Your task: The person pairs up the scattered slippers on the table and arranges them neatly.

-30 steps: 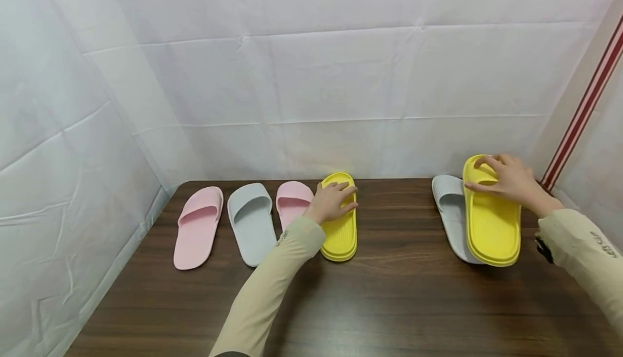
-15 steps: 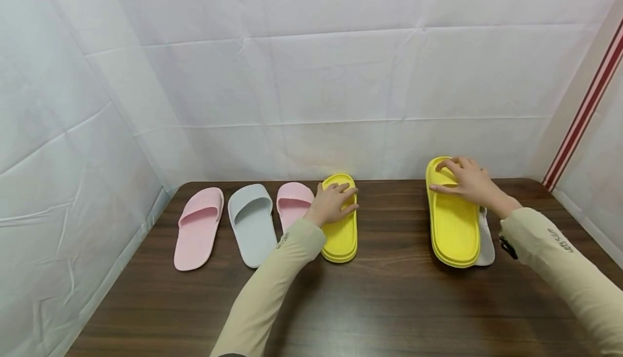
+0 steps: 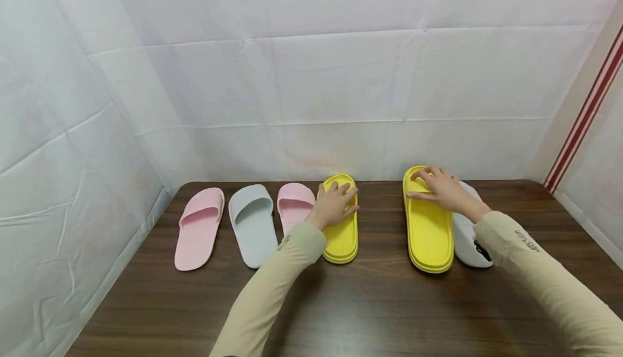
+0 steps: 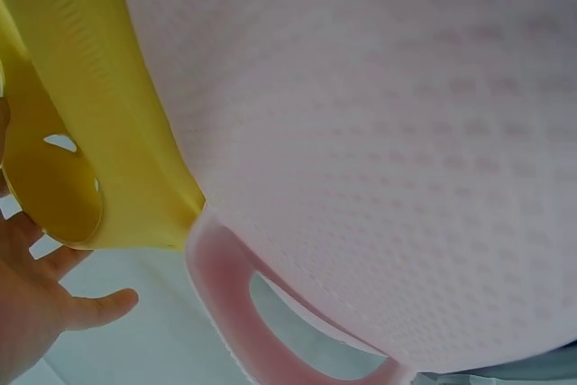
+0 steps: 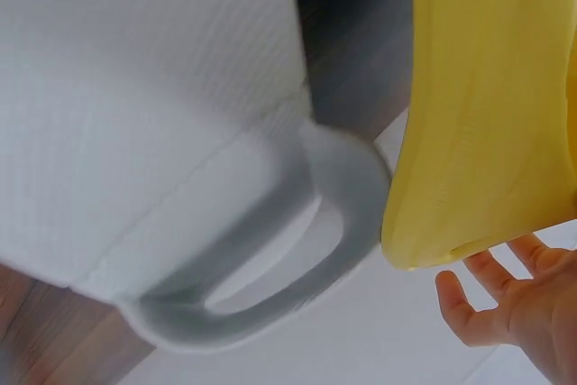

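Observation:
My left hand rests with spread fingers on the strap of the left yellow slide slipper, which lies on the table. In the left wrist view its thumb sticks out apart from the yellow slipper. At the right, my right hand grips the strap area of another yellow slide slipper; whether its sole touches the table I cannot tell. A grey slipper lies just right of it, partly hidden by my right hand and sleeve. In the right wrist view that grey slipper appears beside the yellow one.
A pink slipper, a grey slipper and a second pink slipper stand left of my left hand, the last partly covered by my arm. All lie on the dark wooden table. A white cloth wall rises behind.
My right hand has carried its yellow slipper leftward from over the right grey slipper to that slipper's left side, and lower. My left hand and its slipper stay put.

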The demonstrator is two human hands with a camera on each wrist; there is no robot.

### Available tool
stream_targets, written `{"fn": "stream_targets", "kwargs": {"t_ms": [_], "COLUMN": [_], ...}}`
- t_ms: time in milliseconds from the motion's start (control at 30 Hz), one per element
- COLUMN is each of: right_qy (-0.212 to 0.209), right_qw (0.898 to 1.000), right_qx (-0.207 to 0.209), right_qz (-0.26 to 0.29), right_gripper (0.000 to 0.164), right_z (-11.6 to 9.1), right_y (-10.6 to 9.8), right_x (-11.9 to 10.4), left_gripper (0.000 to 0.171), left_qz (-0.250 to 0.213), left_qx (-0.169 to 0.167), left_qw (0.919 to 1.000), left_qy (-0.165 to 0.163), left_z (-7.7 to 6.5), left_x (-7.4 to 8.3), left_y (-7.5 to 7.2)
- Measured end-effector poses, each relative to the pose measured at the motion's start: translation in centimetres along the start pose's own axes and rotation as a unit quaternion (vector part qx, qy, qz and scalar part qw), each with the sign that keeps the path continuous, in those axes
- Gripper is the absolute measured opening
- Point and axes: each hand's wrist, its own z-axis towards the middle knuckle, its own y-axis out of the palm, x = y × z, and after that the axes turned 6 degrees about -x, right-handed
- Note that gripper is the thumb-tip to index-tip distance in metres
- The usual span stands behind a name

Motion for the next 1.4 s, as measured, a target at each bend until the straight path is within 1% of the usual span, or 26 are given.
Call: {"fn": "stream_targets", "kwargs": {"t_ms": [167,333,467,567,800,967,1133,1267,1400], "right_qy": [-0.018,-0.02,-0.014,-0.014,-0.019,-0.015,-0.013,-0.022,-0.027], "right_qw": [1.0,1.0,1.0,1.0,0.999,0.999,0.999,0.999,0.998], "right_qx": [-0.004,-0.006,-0.016,-0.019,-0.02,-0.022,-0.023,-0.024,-0.029], "right_qz": [0.003,0.005,0.01,0.013,0.028,0.037,0.037,0.04,0.047], "right_gripper": [0.052,0.052,0.052,0.053,0.055,0.055,0.055,0.055,0.053], "right_z": [0.8,1.3,1.7,2.0,2.5,2.9,3.5,3.8,4.2], "right_y": [0.8,1.4,1.7,1.9,2.2,2.5,2.9,3.1,3.2], "right_x": [-1.0,-1.8,-2.4,-2.8,-3.4,-3.6,-3.6,-3.8,-4.1], "left_gripper": [0.038,0.036,0.037,0.037,0.04,0.042,0.044,0.049,0.051], "left_qz": [0.012,0.025,0.039,0.04,0.021,0.011,0.008,0.009,0.009], "left_qx": [0.034,0.049,0.053,0.055,0.069,0.077,0.072,0.063,0.064], "left_qw": [0.9992,0.9979,0.9971,0.997,0.9965,0.9957,0.9961,0.9968,0.9967], "left_qy": [0.018,0.033,0.037,0.037,0.041,0.05,0.051,0.049,0.049], "left_z": [-0.1,-0.3,-0.4,-0.5,-0.7,-0.7,-0.7,-0.7,-0.7], "left_x": [0.0,0.1,0.1,0.1,-0.2,-0.3,-0.4,-0.5,-0.5], "left_y": [0.3,0.1,-0.2,-0.3,-0.3,-0.2,-0.2,-0.2,-0.1]}}
